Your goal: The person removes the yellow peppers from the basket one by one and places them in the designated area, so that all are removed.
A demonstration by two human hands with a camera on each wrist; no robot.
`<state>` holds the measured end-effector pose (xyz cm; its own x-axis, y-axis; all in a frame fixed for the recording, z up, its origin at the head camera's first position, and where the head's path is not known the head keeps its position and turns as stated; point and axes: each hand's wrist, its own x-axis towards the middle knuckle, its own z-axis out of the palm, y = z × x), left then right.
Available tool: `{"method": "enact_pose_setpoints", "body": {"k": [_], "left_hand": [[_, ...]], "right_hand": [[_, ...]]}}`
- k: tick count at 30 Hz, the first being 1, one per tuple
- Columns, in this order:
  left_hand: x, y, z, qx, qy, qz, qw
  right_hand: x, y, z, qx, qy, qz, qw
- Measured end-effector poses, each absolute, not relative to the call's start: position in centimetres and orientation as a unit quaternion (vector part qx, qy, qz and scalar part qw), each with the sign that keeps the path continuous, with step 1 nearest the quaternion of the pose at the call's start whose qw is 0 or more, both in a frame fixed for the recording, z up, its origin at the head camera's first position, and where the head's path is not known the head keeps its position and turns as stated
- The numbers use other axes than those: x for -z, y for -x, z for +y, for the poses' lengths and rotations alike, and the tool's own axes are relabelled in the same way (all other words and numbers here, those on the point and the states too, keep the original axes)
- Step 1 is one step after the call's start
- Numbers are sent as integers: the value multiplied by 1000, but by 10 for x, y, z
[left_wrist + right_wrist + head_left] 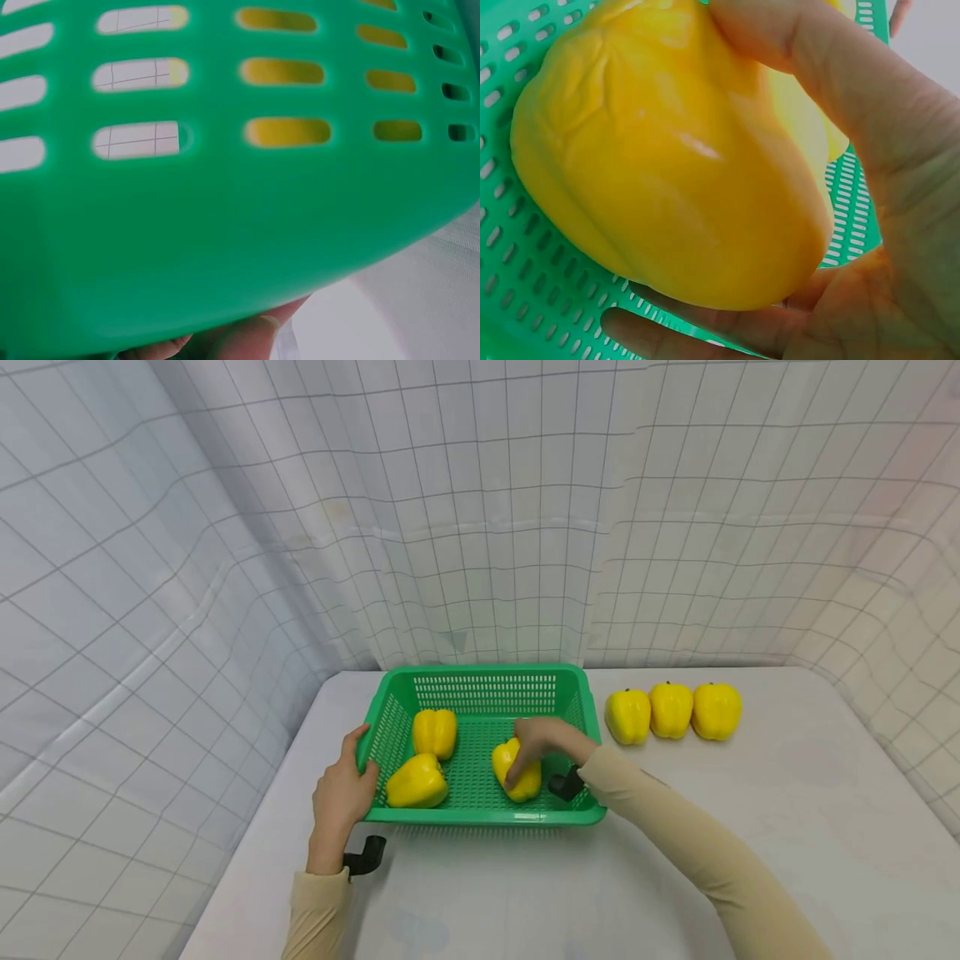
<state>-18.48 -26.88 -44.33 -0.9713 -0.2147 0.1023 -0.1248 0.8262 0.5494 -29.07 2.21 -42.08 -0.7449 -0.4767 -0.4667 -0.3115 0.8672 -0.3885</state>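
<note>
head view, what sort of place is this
Possibly a makeshift recording booth: white sheets with grid lines hang behind and at both sides of a white table, which bears a green basket and yellow peppers.

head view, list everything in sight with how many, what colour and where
basket: 1, green, on the table
left peppers: 2, yellow, in the basket's left part
held pepper: 1, yellow, in the basket, right of the other two
outside peppers: 3, yellow, in a row right of the basket
table: 1, whitish, under the basket
sheet: white with dark grid lines, behind the table and at both sides; count unclear
wrist pieces: 2, black, one at each wrist
sleeves: 2, beige, on the forearms
left hand: 1, bare, gripping the basket's left rim
right hand: 1, bare, holding the held pepper
</note>
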Motion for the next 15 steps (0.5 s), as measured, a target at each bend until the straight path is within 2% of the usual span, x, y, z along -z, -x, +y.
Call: {"method": "enact_pose_setpoints", "body": {"k": [15], "left_hand": [[442,185,-268,280,-93,-952,77]], "right_hand": [[423,288,27,158,210,921,288]]}}
